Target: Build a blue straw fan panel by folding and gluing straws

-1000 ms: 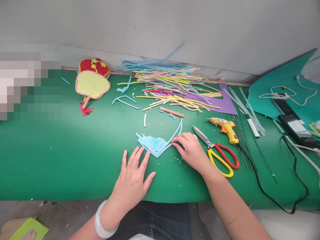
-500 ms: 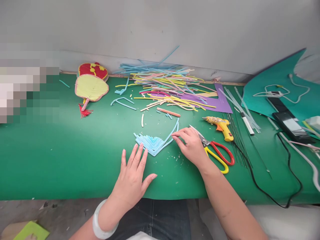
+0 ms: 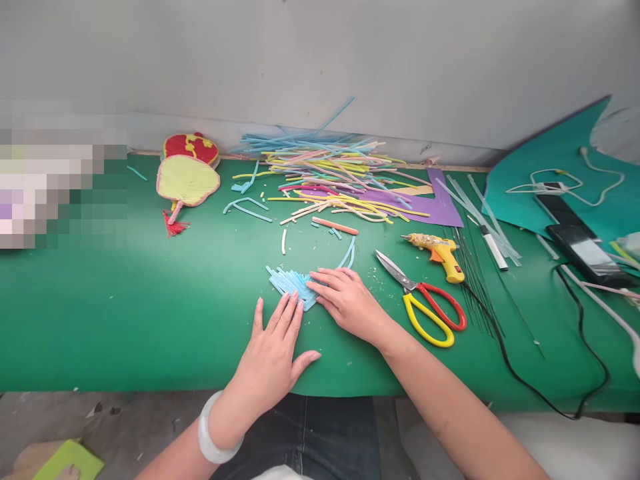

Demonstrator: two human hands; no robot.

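1 blue pc [image 3: 287,281] partly under rt hand [image 3: 350,305]

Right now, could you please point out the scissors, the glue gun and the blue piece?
Scissors [image 3: 410,285]: head view, at the pivot.
Glue gun [image 3: 446,248]: head view, yellow body.
Blue piece [image 3: 289,281]: head view, left part.

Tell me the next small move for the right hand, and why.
Perhaps slide the right hand along the two blue strips and press them together: they jut beyond it with a gap between them, while the left hand has fingertips at the layered blue piece.
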